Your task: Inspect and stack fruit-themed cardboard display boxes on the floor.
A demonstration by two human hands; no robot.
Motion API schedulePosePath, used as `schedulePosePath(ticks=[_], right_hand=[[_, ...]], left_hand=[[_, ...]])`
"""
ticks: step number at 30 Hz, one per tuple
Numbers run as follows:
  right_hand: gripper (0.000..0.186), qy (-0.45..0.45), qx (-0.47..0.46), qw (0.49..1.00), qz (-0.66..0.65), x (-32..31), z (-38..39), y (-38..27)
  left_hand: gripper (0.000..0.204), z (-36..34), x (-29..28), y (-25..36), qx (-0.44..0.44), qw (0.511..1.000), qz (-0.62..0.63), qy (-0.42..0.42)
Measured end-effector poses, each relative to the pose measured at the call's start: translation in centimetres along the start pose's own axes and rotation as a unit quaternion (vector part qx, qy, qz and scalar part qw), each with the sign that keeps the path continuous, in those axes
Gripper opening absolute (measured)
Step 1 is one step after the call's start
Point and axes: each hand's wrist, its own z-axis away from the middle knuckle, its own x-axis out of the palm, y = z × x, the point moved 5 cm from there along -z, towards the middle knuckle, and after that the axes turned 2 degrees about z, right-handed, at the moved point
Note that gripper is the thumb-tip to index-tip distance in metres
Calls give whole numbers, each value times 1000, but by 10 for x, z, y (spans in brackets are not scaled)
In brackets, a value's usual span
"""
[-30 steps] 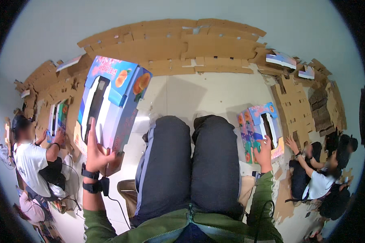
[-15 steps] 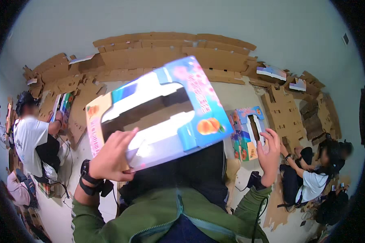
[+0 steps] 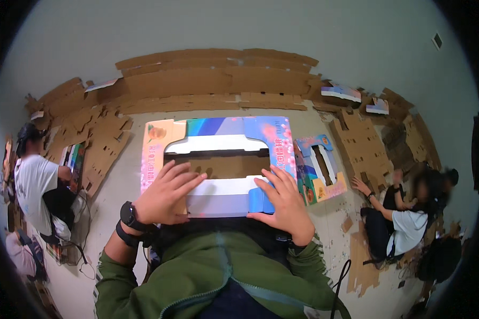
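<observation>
A colourful cardboard box with printed fruit and pink blossoms lies level in front of my body, a large opening in its top. Through that opening its brown inside shows. At the near left corner, my left hand is closed on the box, fingers over the top and thumb along the near edge. My right hand grips the near right part the same way, its fingers across the blue and white flap. What supports the box from below is hidden.
A similar box stands on the floor at the right. Brown cardboard sheets line the far wall, with more at both sides. One person sits at the left, another at the right. A black cable hangs by my right sleeve.
The box has come down from its tilt to lie level and squared to me. My right hand has moved left from beside the second box onto the near right edge.
</observation>
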Motion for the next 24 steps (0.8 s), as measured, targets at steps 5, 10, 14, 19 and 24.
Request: schedulePosePath(ticks=[5,10,14,19,24], right_hand=[[86,0,14,1000,12,7,0,6],[88,6,42,999,26,10,5,9],[88,7,52,998,25,14,8,9],[87,14,52,998,28,16,9,8],[87,15,57,998,18,13,9,10]], left_hand=[[120,26,1,-27,-94,994,5,58],[106,25,19,-33,-96,988,29,114],[103,23,20,-36,-92,984,40,147],[104,25,20,-33,-116,984,39,133],[104,24,17,-24,-120,983,39,134]])
